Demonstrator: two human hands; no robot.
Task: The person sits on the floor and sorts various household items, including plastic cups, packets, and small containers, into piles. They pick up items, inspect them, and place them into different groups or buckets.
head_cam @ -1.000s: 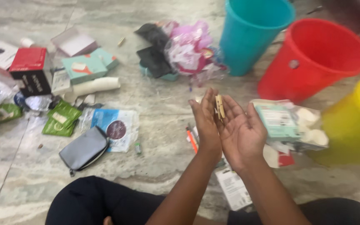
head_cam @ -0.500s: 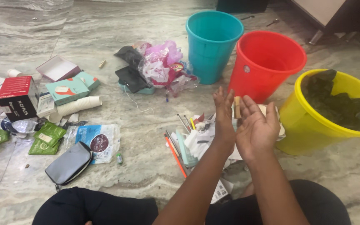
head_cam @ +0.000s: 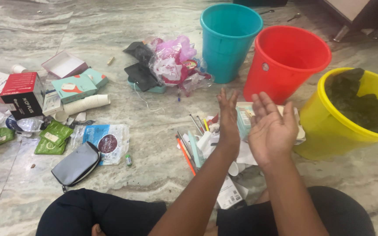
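while both hands' fingers spread wide, left hand, right hand hover over smooth round red bucket.

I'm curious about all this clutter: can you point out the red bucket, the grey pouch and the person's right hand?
red bucket (head_cam: 281,74): head view, outer wall.
grey pouch (head_cam: 75,164): head view, middle of its flat face.
right hand (head_cam: 271,129): head view, open palm.

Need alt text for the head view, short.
Two bare hands, left hand and right hand, raised open and empty above floor clutter of pencils and packets. Ahead stand a teal bucket, red bucket and yellow bucket.
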